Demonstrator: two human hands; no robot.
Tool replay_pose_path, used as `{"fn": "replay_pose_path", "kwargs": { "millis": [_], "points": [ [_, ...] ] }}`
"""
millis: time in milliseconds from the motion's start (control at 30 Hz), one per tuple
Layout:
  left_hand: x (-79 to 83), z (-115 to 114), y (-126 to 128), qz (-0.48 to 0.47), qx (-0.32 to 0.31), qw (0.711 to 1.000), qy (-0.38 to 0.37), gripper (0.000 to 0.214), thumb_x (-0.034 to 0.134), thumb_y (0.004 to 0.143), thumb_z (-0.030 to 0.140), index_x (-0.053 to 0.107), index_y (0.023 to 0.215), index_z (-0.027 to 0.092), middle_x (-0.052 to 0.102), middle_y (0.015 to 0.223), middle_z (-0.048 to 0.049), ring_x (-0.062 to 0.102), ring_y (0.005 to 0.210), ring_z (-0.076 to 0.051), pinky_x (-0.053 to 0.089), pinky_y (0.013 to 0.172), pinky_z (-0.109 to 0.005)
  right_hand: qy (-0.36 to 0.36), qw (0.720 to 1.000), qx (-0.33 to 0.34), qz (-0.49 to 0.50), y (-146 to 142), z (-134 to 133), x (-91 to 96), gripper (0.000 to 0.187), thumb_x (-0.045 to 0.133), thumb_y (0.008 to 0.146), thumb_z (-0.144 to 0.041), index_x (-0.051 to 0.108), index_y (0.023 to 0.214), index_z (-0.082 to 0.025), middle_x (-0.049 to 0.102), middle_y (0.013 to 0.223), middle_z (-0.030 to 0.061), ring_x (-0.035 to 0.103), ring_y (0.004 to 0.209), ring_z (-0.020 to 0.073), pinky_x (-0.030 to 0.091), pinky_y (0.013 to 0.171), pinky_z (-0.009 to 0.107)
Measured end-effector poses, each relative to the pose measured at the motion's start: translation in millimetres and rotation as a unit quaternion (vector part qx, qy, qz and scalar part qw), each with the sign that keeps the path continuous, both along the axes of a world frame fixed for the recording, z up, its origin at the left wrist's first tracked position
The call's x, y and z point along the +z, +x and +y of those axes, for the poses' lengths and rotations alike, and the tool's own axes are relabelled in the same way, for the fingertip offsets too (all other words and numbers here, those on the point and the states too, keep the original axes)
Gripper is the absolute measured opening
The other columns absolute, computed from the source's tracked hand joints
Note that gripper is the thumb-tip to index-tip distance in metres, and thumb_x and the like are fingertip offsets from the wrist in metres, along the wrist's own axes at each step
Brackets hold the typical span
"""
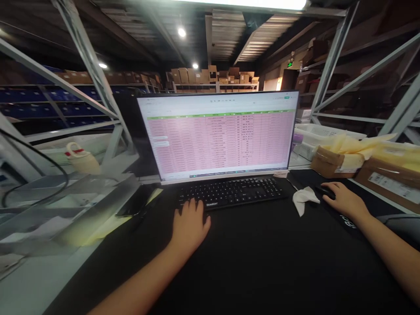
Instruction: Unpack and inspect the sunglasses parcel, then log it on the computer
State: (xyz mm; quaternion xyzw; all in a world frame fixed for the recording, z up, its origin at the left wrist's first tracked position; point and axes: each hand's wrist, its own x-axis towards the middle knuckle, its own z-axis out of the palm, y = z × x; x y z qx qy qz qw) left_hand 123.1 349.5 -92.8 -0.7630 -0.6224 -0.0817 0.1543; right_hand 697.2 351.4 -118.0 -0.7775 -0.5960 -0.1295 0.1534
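Observation:
My left hand (190,223) rests palm down, fingers spread, with its fingertips at the lower left edge of a black keyboard (236,192). On the right, my right hand (344,200) is wrapped over a black computer mouse (324,191), which sits on the dark mat and is partly hidden by the fingers. Behind the keyboard stands a wide monitor (223,140) showing a spreadsheet with pink rows and a green header; its text is too small to read. A crumpled white tissue (304,199) lies between the keyboard and the mouse.
A black desk mat (249,262) covers the desk. Translucent trays (39,227) and a dark phone-like object (135,202) are at left, near a cream container (82,159). Cardboard boxes (393,179) with yellow papers and a white basket (315,135) stand at right. Metal shelf posts frame both sides.

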Motion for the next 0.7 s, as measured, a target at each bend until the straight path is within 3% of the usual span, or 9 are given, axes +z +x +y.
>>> {"fn": "replay_pose_path", "kwargs": {
  "millis": [100, 267, 433, 700],
  "points": [
    [1.4, -2.6, -0.3, -0.007, 0.004, 1.0, -0.007, 0.056, 0.044, 0.098, 0.038, 0.052, 0.147, 0.013, 0.049, 0.155, -0.0218, 0.045, 0.142, -0.039, 0.04, 0.112, -0.061, 0.012, 0.999, 0.026, 0.019, 7.2, 6.5, -4.4, 0.057, 0.045, 0.083, -0.052, 0.06, 0.13, -0.023, 0.06, 0.134, 0.0163, 0.063, 0.117, 0.0336, 0.052, 0.101, 0.048],
    [4.7, -5.6, -1.5, -0.004, 0.002, 1.0, -0.015, 0.057, 0.044, 0.099, 0.039, 0.049, 0.15, 0.013, 0.049, 0.156, -0.0213, 0.044, 0.144, -0.038, 0.038, 0.115, -0.06, 0.055, 0.996, 0.045, 0.055, 26.4, 23.1, -19.5, 0.058, 0.049, 0.075, -0.058, 0.061, 0.125, -0.031, 0.063, 0.127, 0.0166, 0.061, 0.122, 0.0386, 0.051, 0.103, 0.055],
    [5.9, -5.8, -1.1, -0.005, 0.004, 1.0, -0.018, 0.059, 0.045, 0.099, 0.039, 0.049, 0.15, 0.01, 0.048, 0.156, -0.0228, 0.044, 0.143, -0.039, 0.04, 0.113, -0.062, 0.04, 0.997, 0.058, 0.042, 30.3, 25.8, -23.1, 0.067, 0.047, 0.08, -0.06, 0.057, 0.137, -0.026, 0.061, 0.133, 0.0187, 0.059, 0.127, 0.0369, 0.048, 0.109, 0.051],
    [2.9, -3.4, 0.2, -0.015, 0.002, 1.0, -0.016, 0.058, 0.044, 0.099, 0.038, 0.05, 0.149, 0.01, 0.049, 0.155, -0.0226, 0.045, 0.143, -0.039, 0.04, 0.113, -0.063, 0.027, 0.998, 0.04, 0.03, 20.6, 22.5, -16.8, 0.067, 0.044, 0.082, -0.059, 0.059, 0.137, -0.024, 0.059, 0.136, 0.0164, 0.06, 0.126, 0.035, 0.051, 0.104, 0.049]
  ]
}}
